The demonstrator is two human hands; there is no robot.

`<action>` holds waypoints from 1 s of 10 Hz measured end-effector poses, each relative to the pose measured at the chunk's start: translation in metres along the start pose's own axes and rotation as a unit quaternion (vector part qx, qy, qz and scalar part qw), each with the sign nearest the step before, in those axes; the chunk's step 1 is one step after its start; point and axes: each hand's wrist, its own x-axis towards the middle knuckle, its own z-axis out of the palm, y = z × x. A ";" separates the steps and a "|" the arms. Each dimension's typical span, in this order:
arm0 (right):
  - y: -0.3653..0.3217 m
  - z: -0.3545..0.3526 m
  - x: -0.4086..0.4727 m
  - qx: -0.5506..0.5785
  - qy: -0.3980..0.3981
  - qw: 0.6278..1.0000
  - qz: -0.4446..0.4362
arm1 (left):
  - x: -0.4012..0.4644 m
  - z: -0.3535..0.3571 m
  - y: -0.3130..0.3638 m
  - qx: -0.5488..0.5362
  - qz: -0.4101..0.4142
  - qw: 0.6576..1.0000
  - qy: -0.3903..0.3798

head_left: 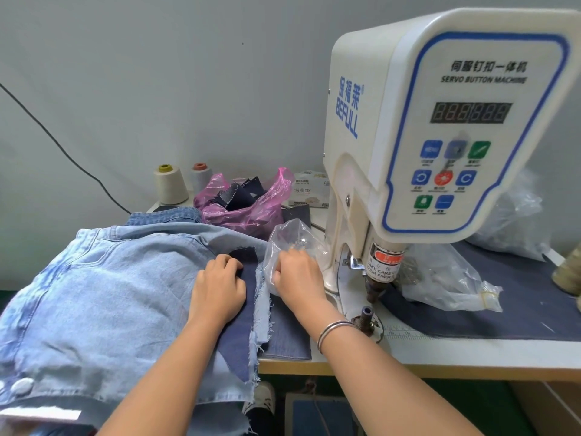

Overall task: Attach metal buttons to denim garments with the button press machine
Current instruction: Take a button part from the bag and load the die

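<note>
The buttons, as far as I can judge, sit in the clear plastic bag (290, 247) just left of the press machine (440, 136); I cannot make out single buttons through the film. My right hand (298, 278) reaches into that bag, fingers curled at its mouth, though whether my grip has closed on a button is hidden from me. My left hand (218, 287) rests on a dark denim piece (242, 335), its fingers bent over the top edge, on the pale denim garment (110, 294) heaped at the counter's (471, 350) left end.

Nothing lies between the punch (375, 287) and the lower die (366, 313), so this button is not yet set. One pale round button (22, 386) shows at the garment's near corner. I judge the round barely begun: fetch a button, load it, slide the denim under, press.

Behind stand a pink bag (251, 212) of dark scraps and two thread cones (170, 185).
</note>
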 end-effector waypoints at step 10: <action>0.002 -0.002 0.004 -0.102 -0.115 0.988 0.023 | -0.001 0.000 0.000 -0.006 0.000 1.000 0.003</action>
